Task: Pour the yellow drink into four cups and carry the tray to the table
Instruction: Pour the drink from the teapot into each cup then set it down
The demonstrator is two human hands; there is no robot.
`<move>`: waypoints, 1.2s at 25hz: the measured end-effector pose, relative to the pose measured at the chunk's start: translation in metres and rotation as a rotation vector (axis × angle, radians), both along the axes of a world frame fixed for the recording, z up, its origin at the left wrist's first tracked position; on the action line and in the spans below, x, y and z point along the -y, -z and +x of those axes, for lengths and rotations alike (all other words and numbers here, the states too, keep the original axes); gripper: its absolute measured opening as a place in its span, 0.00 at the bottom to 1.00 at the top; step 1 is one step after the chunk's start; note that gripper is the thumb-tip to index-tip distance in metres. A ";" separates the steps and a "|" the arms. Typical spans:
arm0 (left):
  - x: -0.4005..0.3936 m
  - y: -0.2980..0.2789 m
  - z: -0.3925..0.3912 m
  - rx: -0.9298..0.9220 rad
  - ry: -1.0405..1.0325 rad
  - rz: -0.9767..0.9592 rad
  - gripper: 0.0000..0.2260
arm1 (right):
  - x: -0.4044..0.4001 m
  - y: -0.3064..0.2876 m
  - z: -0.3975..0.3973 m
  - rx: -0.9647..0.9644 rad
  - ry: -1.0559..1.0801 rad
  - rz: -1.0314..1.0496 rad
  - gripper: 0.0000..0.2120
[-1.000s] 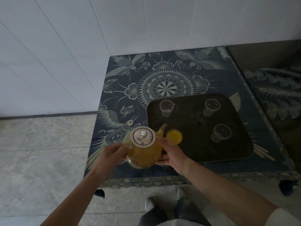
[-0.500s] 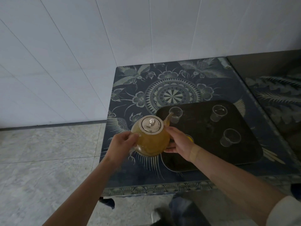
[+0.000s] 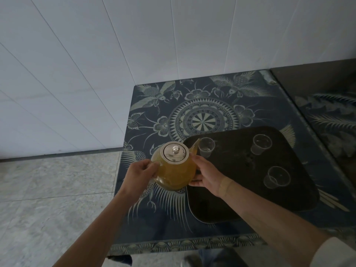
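I hold the glass teapot of yellow drink with both hands, low in the middle of the frame. My left hand has its fingers curled tight around the handle side. My right hand cups the belly, fingers half open. The spout sits right at the near clear cup on the black tray. I should tip slowly so nothing spills. Two empty cups wait farther right.

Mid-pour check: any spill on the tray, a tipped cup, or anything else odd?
Nothing stands out. The teapot, held by the left hand and right hand, has its spout at the near-left cup. All three visible cups stand upright on the tray, with no visible spill.
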State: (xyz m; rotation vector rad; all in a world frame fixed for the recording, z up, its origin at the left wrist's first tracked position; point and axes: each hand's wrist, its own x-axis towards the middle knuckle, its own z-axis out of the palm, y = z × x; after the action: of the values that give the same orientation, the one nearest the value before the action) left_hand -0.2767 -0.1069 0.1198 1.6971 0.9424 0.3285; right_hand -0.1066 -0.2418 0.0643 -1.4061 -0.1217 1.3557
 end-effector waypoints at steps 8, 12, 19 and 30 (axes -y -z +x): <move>-0.012 0.014 0.024 -0.062 -0.029 -0.013 0.15 | -0.012 0.013 0.021 -0.128 -0.018 -0.019 0.29; -0.017 0.018 0.030 -0.106 -0.032 -0.011 0.14 | -0.013 0.020 0.026 -0.202 -0.028 -0.013 0.29; -0.024 0.015 0.040 -0.137 -0.010 -0.027 0.20 | -0.019 0.031 0.034 -0.276 -0.036 -0.006 0.30; -0.030 0.011 0.061 -0.254 0.032 0.031 0.14 | -0.028 0.048 0.037 -0.415 0.039 -0.006 0.35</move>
State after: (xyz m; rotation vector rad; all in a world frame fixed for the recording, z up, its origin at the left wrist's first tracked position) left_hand -0.2162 -0.0774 0.1090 1.8087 1.0981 0.1079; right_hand -0.0692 -0.2134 0.0164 -1.0995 0.1831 1.5856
